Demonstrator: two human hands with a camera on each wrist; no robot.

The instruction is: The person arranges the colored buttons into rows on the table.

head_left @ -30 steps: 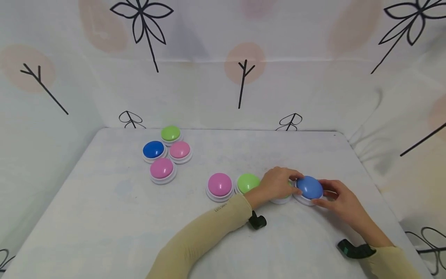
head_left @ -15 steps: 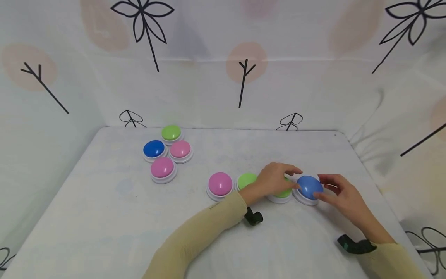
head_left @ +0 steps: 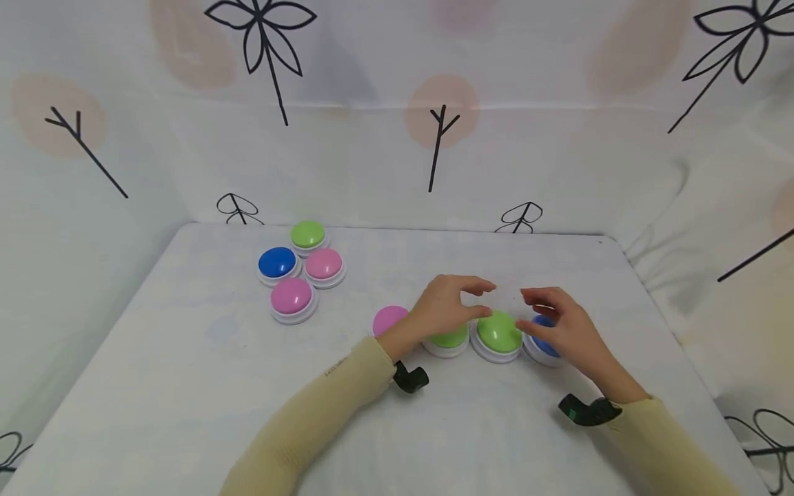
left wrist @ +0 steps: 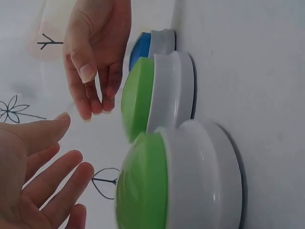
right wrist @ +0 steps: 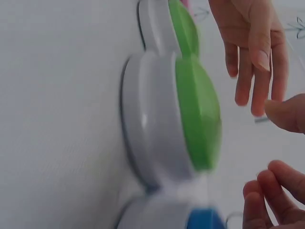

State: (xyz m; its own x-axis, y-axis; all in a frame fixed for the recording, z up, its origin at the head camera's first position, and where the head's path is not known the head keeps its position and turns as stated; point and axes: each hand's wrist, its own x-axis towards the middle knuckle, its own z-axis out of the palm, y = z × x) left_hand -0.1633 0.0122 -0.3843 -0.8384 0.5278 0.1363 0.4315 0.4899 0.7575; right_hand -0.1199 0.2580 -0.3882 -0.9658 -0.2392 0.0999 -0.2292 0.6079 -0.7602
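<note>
A row of push buttons with white bases runs across the table: a magenta button (head_left: 389,319), a green button (head_left: 449,337), a second green button (head_left: 499,332) and a blue button (head_left: 541,342). My left hand (head_left: 443,303) hovers over the first green button with fingers apart and nothing between them. Above the blue button, and partly covering it, is my right hand (head_left: 561,322), its fingers loosely bent and holding nothing. Both wrist views show the hands clear of the domes, beside the second green button (left wrist: 138,98).
At the back left stands a cluster of buttons: a green one (head_left: 307,235), a dark blue one (head_left: 277,262), a pink one (head_left: 324,264) and a magenta one (head_left: 291,296). Patterned cloth (head_left: 347,165) rises behind the white table (head_left: 186,386).
Both hands have come away from the blue button and moved left, the left hand farther. The blue button stays at the right end of the row.
</note>
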